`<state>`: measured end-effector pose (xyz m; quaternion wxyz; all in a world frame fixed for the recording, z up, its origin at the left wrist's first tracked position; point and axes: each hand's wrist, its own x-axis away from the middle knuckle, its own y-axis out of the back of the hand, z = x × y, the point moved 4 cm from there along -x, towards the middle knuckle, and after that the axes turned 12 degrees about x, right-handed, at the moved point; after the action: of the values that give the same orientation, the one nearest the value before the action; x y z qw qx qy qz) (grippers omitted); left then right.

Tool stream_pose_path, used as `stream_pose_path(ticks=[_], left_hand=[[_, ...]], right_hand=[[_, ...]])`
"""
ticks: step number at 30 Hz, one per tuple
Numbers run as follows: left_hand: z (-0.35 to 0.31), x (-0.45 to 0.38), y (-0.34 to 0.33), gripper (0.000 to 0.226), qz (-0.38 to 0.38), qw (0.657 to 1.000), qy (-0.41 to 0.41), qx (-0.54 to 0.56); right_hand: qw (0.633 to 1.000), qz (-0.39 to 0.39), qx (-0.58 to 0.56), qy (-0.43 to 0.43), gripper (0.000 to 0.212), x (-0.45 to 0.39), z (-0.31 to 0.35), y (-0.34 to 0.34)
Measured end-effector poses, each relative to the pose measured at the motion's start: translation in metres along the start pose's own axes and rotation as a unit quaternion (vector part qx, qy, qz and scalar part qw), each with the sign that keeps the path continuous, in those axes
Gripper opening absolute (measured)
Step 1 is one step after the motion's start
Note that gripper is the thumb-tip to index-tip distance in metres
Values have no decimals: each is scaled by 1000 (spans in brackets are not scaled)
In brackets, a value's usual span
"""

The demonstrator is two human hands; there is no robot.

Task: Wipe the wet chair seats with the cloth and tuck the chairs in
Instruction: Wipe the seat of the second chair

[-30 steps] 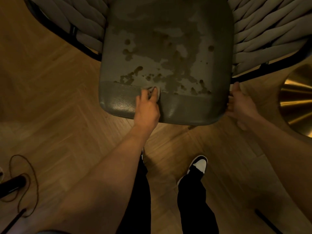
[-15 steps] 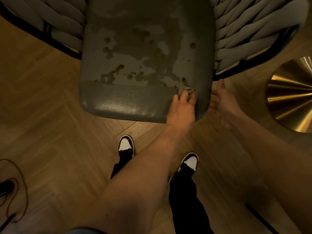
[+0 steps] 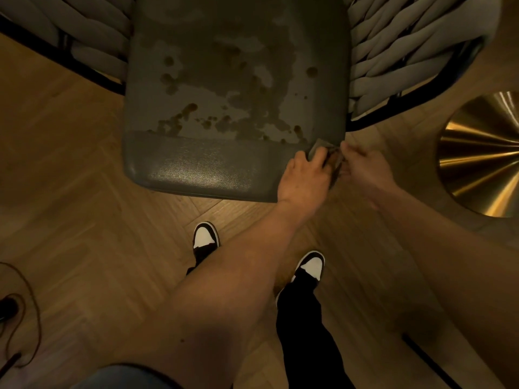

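Right now the cloth (image 3: 323, 150) sits bunched at the lower-right corner of the chair seat (image 3: 236, 108), mid-frame, with your left hand (image 3: 304, 178) pressing it down, fingers curled over it. Your right hand (image 3: 365, 167) meets it at the seat's edge; whether those fingers pinch the cloth is hard to tell. Refold to a dry face, then sweep upward across the wet blotches in overlapping passes. The seat's far end is cut off at the top, and dim light blurs the cloth's outline.
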<state>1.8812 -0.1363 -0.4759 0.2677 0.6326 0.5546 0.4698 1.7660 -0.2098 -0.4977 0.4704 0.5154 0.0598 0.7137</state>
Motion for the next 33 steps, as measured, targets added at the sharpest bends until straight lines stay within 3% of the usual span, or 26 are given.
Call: stream_pose_path(ticks=[6, 19, 28, 33], left_hand=[[56, 17, 19, 60, -18, 999, 40, -27], [189, 64, 68, 65, -53, 981, 172, -71], [273, 85, 92, 62, -96, 970, 210, -82], [331, 100, 111, 63, -161, 953, 249, -58]], right_hand=[[992, -17, 116, 39, 54, 4, 28, -4], [982, -60, 173, 34, 73, 11, 42, -16], [980, -67, 187, 24, 75, 12, 46, -17], [979, -62, 191, 25, 76, 10, 45, -17]])
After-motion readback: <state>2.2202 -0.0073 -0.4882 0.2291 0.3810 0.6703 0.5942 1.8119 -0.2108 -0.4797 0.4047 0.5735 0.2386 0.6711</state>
